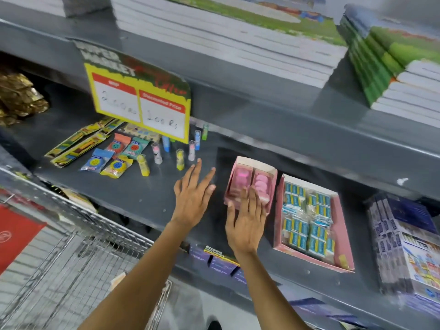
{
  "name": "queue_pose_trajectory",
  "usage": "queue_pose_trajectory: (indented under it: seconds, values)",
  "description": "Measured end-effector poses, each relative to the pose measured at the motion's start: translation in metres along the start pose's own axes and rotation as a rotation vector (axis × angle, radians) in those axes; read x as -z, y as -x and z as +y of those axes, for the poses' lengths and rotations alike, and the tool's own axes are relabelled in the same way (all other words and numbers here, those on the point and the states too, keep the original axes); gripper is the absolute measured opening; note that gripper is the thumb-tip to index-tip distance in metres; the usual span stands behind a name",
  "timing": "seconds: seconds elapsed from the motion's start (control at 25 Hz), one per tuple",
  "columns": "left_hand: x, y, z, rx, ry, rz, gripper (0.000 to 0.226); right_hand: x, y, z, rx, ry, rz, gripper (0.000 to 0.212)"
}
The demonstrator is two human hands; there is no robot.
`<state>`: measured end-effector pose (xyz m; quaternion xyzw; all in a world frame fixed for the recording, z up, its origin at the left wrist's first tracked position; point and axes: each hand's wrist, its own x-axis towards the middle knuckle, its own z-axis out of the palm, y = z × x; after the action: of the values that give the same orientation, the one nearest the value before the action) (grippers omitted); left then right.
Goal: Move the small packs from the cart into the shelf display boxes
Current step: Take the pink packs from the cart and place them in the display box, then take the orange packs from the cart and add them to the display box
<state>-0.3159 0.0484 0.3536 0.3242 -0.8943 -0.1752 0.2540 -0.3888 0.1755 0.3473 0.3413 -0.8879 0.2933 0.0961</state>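
Observation:
A small pink display box (253,172) with pink packs inside sits on the grey shelf (147,194). My right hand (247,222) lies flat over its near end, fingers spread, holding nothing. My left hand (192,194) hovers open above bare shelf just left of the box, empty. To the right lies a larger pink display box (341,234) filled with several blue and yellow small packs (307,225). The wire cart (78,253) stands at lower left below the shelf edge.
Loose sharpeners, small tubes and pencil packs (119,153) lie on the shelf's left part under a yellow price sign (140,103). Boxed goods (409,246) stand at the far right. Notebook stacks (226,39) fill the shelf above. Gold items (19,98) sit far left.

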Motion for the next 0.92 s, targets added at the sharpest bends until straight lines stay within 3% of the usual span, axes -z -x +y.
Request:
queue_pose_trajectory:
  seconds: [0.24, 0.48, 0.68, 0.8, 0.92]
  values:
    - [0.06, 0.07, -0.118, 0.4, -0.05, 0.115, 0.065, -0.044, 0.03, -0.084, 0.322, -0.166, -0.161, 0.057]
    - [0.077, 0.18, -0.218, 0.786, -0.126, 0.116, 0.058, -0.106, 0.102, -0.164, 0.591, -0.307, -0.348, 0.044]
    - [0.018, 0.252, -0.269, 0.961, -0.113, -0.108, 0.071, -0.193, 0.172, -0.159, 0.473, -0.218, -0.584, 0.042]
    - [-0.042, 0.274, -0.285, 1.041, -0.069, -0.311, 0.071, -0.25, 0.205, -0.13, 0.311, 0.007, -0.625, 0.043]
    - [-0.093, 0.276, -0.284, 1.102, -0.024, -0.416, 0.063, -0.277, 0.225, -0.113, 0.168, 0.052, -0.635, 0.048]
